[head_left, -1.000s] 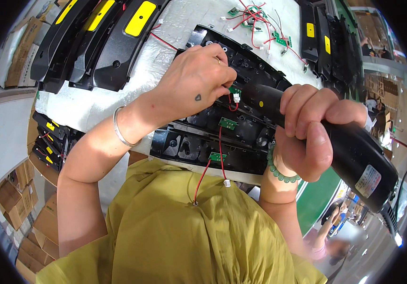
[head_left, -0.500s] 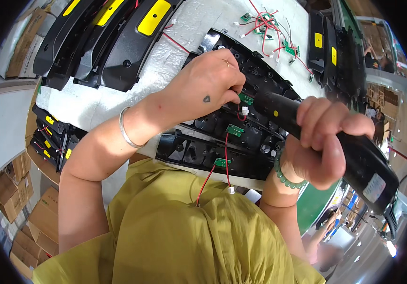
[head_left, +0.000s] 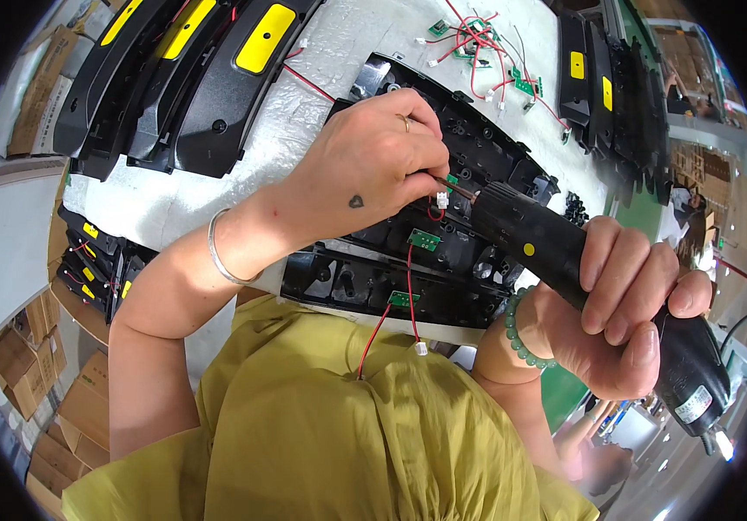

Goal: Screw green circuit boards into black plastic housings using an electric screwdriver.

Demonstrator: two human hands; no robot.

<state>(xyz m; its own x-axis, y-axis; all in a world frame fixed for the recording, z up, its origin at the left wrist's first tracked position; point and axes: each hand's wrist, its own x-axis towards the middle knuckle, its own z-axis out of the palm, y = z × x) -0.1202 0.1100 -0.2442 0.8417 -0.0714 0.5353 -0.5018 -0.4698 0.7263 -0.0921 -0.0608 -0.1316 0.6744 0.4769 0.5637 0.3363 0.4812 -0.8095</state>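
Observation:
My right hand (head_left: 630,300) is wrapped round a black electric screwdriver (head_left: 534,245), which points up and to the left. Its thin bit (head_left: 460,188) reaches the fingertips of my left hand (head_left: 378,152). Those fingers are pinched together at the bit's tip; anything small between them is hidden. Underneath lie black plastic housings (head_left: 347,276), side by side. A green circuit board (head_left: 424,240) with a red wire sits in the middle one, and another board (head_left: 404,299) is in the nearest. A white connector (head_left: 442,200) shows just below the bit.
Black covers with yellow labels (head_left: 217,126) lie at the far left, others (head_left: 575,78) at the far right. Tangled red wires with small boards (head_left: 478,39) rest on the white padded table (head_left: 282,113). Cardboard boxes (head_left: 87,399) stand at lower left; a person (head_left: 595,460) is at lower right.
The screwdriver and my right hand have moved down and to the right, and the bit now shows, meeting my left fingertips. My left hand has shifted slightly left, still pinched.

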